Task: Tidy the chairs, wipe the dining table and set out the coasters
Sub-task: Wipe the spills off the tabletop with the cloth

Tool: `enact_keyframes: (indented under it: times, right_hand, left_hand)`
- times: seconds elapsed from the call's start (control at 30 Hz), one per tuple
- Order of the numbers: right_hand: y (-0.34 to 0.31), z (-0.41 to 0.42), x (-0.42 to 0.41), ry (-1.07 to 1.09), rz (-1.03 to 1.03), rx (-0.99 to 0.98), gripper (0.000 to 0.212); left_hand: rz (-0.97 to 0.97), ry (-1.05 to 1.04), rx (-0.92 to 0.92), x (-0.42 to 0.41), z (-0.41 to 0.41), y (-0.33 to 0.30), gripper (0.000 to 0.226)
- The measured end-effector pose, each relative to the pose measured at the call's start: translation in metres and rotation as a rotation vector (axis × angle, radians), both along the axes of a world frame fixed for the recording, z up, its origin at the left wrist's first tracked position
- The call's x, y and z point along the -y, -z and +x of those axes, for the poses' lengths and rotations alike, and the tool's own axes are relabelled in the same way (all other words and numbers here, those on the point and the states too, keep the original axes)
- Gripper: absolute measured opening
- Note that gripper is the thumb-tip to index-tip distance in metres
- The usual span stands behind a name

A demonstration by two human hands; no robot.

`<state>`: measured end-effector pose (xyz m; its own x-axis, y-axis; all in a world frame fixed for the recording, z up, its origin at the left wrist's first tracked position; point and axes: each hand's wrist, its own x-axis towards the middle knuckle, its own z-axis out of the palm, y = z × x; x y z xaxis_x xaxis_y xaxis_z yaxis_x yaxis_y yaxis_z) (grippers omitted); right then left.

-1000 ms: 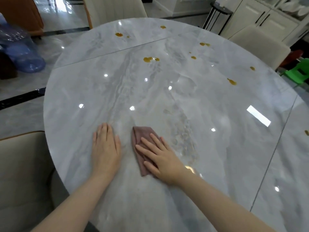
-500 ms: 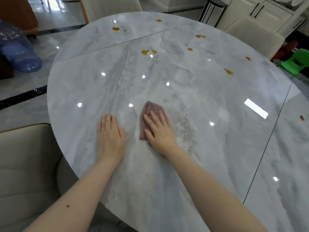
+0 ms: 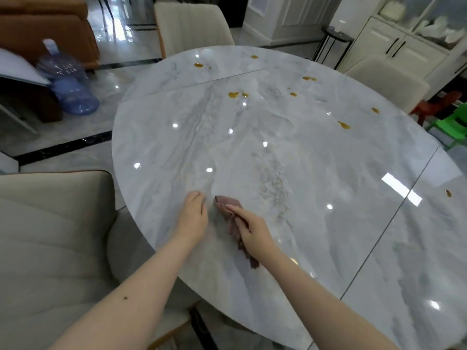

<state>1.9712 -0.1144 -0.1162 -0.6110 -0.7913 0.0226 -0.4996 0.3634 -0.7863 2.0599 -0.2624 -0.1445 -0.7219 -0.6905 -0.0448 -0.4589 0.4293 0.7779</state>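
The round grey marble dining table (image 3: 290, 152) fills the view. My right hand (image 3: 250, 229) presses a brownish-pink cloth (image 3: 223, 201) onto the table near its front-left edge. The cloth is bunched and stretches back under my wrist. Just left of it, a small gap away, my left hand (image 3: 193, 215) rests on the tabletop holding nothing, its fingertips slightly bent. Several amber spill spots dot the far half, among them one (image 3: 233, 95) near the middle and one (image 3: 343, 125) to the right. A streaky damp patch (image 3: 275, 183) lies right of the cloth. No coasters are in view.
A beige chair (image 3: 50, 236) stands close at my left. Another beige chair (image 3: 192, 24) is at the far side and a third (image 3: 386, 82) at the right. A blue water jug (image 3: 68, 84), a green child's chair (image 3: 452, 125) and a black side table (image 3: 336, 36) stand around.
My right hand has drawn the cloth back toward the near edge and closer to my left hand; the cloth is now bunched and elongated. My left hand has stayed put.
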Motion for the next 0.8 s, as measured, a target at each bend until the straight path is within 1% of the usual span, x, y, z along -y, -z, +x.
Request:
enact_keyframes:
  times: [0.03,0.1,0.13,0.17,0.23,0.33,0.43,0.53,0.6,0.7,0.8]
  right_hand:
    - [-0.005,0.004,0.003,0.034,0.003,0.023,0.037]
    - [-0.009,0.012,0.006,0.101,-0.015,0.111,0.039]
    - [-0.010,0.016,0.008,0.129,-0.034,0.159,0.039]
    - [-0.012,0.021,0.010,0.140,-0.068,0.200,0.040]
    - [-0.016,0.031,0.015,0.148,-0.129,0.275,0.041]
    - [-0.035,0.059,0.037,0.136,-0.151,0.446,0.033]
    - [-0.054,0.084,0.070,0.134,-0.187,0.643,0.021]
    - [-0.075,0.100,0.107,0.168,-0.233,0.881,0.023]
    - [-0.090,0.111,0.135,0.168,-0.221,0.993,0.026]
    - [-0.110,0.134,0.186,0.154,-0.243,1.126,0.030]
    - [-0.132,0.167,0.237,0.143,-0.277,1.185,0.030]
  left_hand:
    - [-0.024,0.038,0.021,-0.004,0.007,0.000,0.040]
    - [-0.142,0.152,0.130,-0.010,0.021,0.001,0.046]
    - [-0.183,0.187,0.183,-0.012,0.030,-0.001,0.049]
    - [-0.189,0.192,0.199,-0.014,0.038,-0.005,0.049]
    - [-0.101,0.114,0.136,-0.016,0.052,-0.019,0.042]
    - [0.140,-0.067,0.029,-0.001,0.066,-0.047,0.041]
    - [0.331,-0.110,-0.074,0.026,0.070,-0.069,0.039]
    - [0.466,-0.206,-0.129,0.059,0.081,-0.087,0.043]
    - [0.511,-0.258,-0.150,0.086,0.095,-0.097,0.047]
    - [0.589,-0.295,-0.208,0.136,0.120,-0.112,0.042]
    - [0.631,-0.273,-0.246,0.192,0.150,-0.124,0.035]
